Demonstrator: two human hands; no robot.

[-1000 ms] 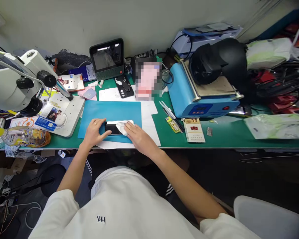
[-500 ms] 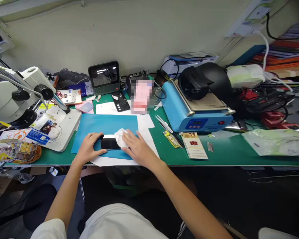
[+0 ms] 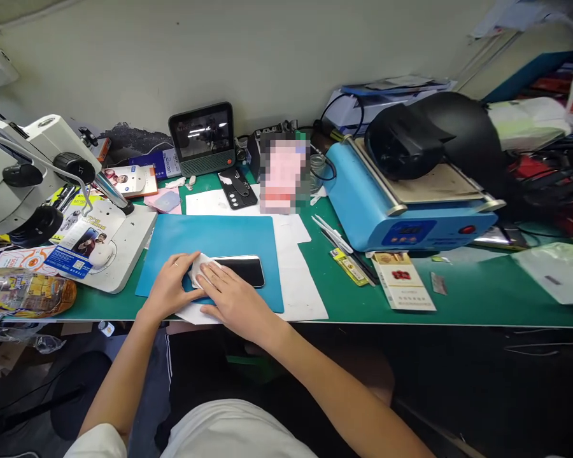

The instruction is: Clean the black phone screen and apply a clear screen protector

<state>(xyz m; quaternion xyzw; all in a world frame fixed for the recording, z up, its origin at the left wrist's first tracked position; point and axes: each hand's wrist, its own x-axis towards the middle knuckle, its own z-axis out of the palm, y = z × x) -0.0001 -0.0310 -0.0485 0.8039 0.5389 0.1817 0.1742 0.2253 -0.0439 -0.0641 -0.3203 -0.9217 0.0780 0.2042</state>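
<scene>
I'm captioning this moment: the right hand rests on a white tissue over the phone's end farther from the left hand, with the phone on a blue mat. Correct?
Not quite: the head view shows the right hand on a white tissue over the end of the phone nearer the left hand, not the farther one. The phone does lie on a blue mat.

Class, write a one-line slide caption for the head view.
Right hand presses a white wipe against a phone on a blue mat, left hand alongside.
</scene>
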